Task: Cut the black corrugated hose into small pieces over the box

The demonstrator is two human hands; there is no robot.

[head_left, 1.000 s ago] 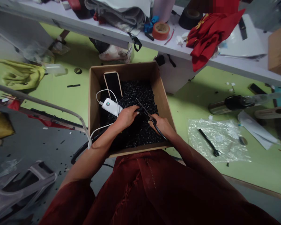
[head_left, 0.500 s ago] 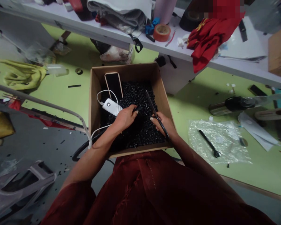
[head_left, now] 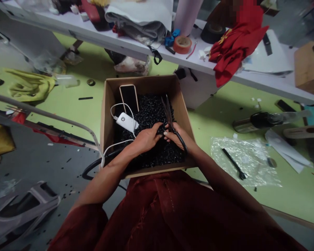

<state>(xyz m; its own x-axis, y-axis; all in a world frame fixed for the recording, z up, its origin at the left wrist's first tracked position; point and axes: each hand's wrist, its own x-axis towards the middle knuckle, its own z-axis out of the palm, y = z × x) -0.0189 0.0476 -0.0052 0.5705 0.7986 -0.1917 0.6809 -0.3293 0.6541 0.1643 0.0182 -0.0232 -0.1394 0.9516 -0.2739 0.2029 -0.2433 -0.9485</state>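
Observation:
An open cardboard box (head_left: 187,120) holds a heap of small shiny black pieces (head_left: 151,108). My left hand (head_left: 147,137) is closed over the heap, thumb and fingers pinching a small black piece, mostly hidden by the fingers. Just right of it, my right hand (head_left: 181,136) grips a pair of scissors (head_left: 168,113) with dark handles, the blades slightly apart and pointing away from me. The fingertips of both hands nearly meet. A black ribbed tube (head_left: 94,164) enters the box under my left forearm.
Inside the box lie a phone (head_left: 129,98) and a white device (head_left: 125,122) with a white cable. A shelf (head_left: 199,64) with orange tape (head_left: 182,45) and red cloth (head_left: 237,48) runs behind. To the right are a clear plastic bag (head_left: 256,160) and a flask (head_left: 251,122).
My hands have come together, the left moving right and slightly toward me. The scissors' blades, closed before, are now parted. The whole view has shifted slightly.

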